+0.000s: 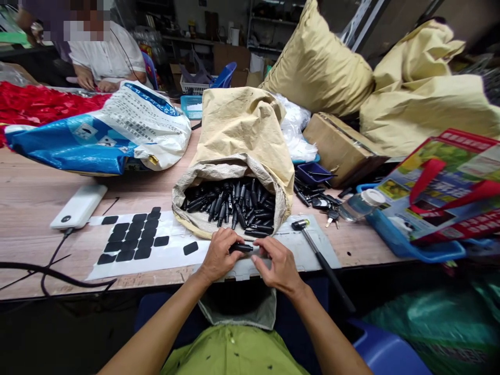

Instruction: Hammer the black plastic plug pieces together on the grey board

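Observation:
My left hand (221, 256) is closed around a short black cylindrical part (241, 247), which points to the right above the table's front edge. Close to its free end is my right hand (276, 260), with thumb and fingers apart; I make out nothing held in them. Just beyond both hands, a tan cloth sack (244, 125) lies with its mouth toward me, full of similar black parts (234, 200). Below the hands, a grey bag mouth (238, 312) hangs open at my lap. A hammer (318, 250) with a black handle rests to the right, its handle over the edge.
Left are black stickers (130, 237) on a white sheet, a white power bank (79, 207) with a cable, and a blue-white bag (113, 130). Right are keys (332, 216), a clear jar (361, 204), a blue tray (414, 245) and a cardboard box (339, 146). A person (111, 57) sits across the table.

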The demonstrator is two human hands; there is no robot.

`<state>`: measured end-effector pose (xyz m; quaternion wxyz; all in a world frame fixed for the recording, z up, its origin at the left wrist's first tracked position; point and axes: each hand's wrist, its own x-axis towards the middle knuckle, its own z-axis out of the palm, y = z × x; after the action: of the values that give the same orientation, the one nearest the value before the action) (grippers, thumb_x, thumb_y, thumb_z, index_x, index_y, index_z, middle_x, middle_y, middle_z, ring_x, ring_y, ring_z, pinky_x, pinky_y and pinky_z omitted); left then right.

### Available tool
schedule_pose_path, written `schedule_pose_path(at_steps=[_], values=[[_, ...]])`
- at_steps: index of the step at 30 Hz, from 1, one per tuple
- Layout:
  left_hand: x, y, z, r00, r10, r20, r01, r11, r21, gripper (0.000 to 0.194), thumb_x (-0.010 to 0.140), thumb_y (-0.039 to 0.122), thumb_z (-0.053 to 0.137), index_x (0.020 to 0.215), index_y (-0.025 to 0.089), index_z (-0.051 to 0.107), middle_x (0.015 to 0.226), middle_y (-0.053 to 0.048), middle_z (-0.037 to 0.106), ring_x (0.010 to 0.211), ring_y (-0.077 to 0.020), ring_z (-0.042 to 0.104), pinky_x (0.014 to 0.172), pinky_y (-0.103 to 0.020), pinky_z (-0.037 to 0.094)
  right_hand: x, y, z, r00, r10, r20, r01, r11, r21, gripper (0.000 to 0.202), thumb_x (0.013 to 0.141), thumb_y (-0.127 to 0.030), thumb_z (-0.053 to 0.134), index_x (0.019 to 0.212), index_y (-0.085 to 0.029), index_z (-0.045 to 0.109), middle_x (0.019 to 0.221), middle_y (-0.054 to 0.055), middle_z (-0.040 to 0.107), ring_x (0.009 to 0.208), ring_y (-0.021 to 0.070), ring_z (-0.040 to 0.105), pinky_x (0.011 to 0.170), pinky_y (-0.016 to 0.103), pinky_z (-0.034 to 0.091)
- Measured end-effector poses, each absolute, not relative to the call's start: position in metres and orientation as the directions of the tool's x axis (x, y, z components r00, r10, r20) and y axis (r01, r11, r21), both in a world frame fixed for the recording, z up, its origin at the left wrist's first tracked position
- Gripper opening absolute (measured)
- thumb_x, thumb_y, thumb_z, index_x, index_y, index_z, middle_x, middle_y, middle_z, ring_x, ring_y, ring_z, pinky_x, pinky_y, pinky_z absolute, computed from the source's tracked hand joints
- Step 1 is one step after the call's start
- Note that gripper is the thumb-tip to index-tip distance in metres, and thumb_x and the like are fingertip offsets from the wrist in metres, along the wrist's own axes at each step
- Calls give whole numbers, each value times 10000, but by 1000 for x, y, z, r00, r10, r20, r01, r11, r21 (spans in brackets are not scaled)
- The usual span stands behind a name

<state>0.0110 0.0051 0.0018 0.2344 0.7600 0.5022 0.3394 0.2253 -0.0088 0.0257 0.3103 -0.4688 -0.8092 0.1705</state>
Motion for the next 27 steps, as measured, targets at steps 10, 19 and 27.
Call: schedule_pose_path(at_steps=[10, 19, 27], values=[[14, 4, -4, 282, 901, 330, 622, -434, 652, 226, 794, 76, 582, 941, 222, 671, 937, -52, 671, 977, -259, 554, 893, -432, 416, 198, 3, 12, -451, 820, 354, 733, 566, -378, 169, 1007, -303, 525, 913, -199, 620, 861, 50, 609, 820, 200, 512, 739, 335, 355], [15, 1, -5, 292, 883, 366, 607, -467, 643, 224, 778, 48, 520, 859, 209, 654, 851, -64, 625, 904, -252, 530, 821, -408, 445, 182, -2, 6, -348, 836, 424, 679, 537, -501, 232, 975, -219, 473, 756, -205, 547, 776, 48, 552, 773, 200, 469, 709, 346, 365], [11, 0, 3, 361, 867, 342, 564, -495, 660, 336, 947, 168, 506, 1214, 244, 695, 954, -55, 687, 938, -245, 543, 865, -419, 391, 200, 3, 17, -411, 851, 327, 546, 517, -660, 143, 967, -333, 605, 1028, -208, 639, 912, 58, 628, 884, 217, 562, 792, 357, 446]])
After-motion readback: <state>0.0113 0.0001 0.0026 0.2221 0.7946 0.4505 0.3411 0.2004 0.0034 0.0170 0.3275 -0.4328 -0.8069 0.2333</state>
